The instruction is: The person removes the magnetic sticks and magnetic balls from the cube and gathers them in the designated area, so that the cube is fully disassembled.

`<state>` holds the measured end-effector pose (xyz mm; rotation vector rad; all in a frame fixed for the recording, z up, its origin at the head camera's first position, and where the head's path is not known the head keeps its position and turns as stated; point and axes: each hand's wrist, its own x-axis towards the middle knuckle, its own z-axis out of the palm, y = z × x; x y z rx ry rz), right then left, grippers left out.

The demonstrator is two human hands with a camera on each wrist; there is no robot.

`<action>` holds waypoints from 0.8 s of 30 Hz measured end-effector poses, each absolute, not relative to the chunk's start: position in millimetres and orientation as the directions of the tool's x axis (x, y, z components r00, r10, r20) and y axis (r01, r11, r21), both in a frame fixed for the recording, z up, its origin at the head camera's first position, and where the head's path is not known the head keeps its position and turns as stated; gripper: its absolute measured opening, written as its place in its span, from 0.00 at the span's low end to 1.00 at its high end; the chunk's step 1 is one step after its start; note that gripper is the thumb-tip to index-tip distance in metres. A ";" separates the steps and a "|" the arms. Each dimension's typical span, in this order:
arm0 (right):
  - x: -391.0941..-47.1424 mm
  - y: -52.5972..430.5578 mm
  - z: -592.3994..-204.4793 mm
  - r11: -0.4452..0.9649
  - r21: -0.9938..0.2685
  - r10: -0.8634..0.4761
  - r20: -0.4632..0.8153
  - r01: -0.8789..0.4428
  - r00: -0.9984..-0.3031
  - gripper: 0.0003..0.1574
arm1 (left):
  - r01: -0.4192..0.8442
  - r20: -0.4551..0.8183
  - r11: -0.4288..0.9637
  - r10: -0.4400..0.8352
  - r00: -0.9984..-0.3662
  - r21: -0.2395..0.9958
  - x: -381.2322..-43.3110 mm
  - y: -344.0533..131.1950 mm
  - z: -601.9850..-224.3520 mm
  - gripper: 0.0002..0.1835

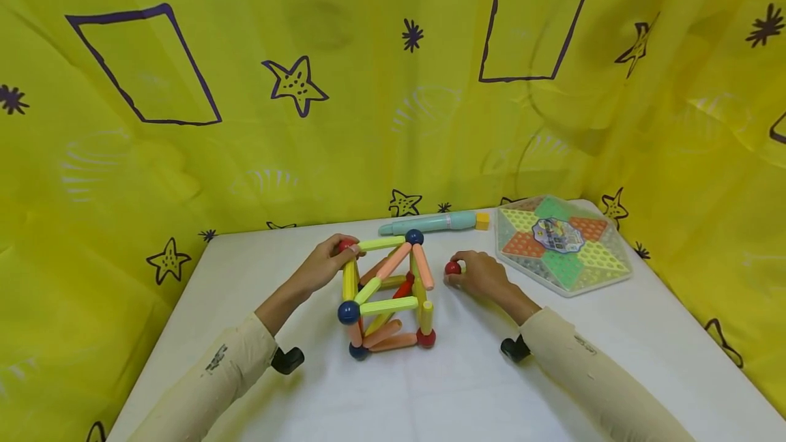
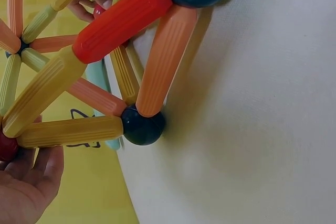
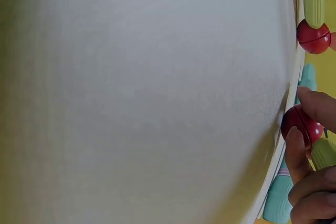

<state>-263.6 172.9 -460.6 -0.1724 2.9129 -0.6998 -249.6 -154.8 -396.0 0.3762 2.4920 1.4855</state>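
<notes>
A frame of magnetic rods and balls (image 1: pixel 388 305) stands on the table, with yellow, lime, orange and red rods joined by blue and red balls. My left hand (image 1: pixel 322 264) grips the red ball (image 1: pixel 346 245) at its upper back left corner. In the left wrist view, the fingers (image 2: pixel 50 174) lie against that ball beside a yellow rod (image 2: pixel 73 131). To the right of the frame, my right hand (image 1: pixel 485 280) pinches another red ball (image 3: pixel 301 126) between thumb and fingers. A yellow-green rod (image 3: pixel 324 153) shows against this ball, partly covered by the fingers.
Behind the frame lies a teal pen-shaped object (image 1: pixel 430 223) with a small orange-yellow block (image 1: pixel 482 222) at its end. A hexagonal game board (image 1: pixel 561 244) rests at the back right of the white table (image 1: pixel 467 394). A yellow patterned curtain (image 1: pixel 356 155) closes off the back and sides.
</notes>
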 end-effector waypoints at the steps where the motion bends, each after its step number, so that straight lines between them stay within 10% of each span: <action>1: -263.4 173.3 -460.4 0.886 -0.457 -0.142 -0.113 -0.075 -0.983 0.31 | 0.108 -0.054 0.457 0.327 -0.943 0.883 -249.7 -154.9 -396.2 0.22; 24: -238.5 213.4 -455.2 0.756 -0.646 -0.298 -0.198 -0.105 -0.934 0.43 | 0.093 -0.070 0.457 0.327 -0.942 0.885 -251.9 -156.9 -401.1 0.23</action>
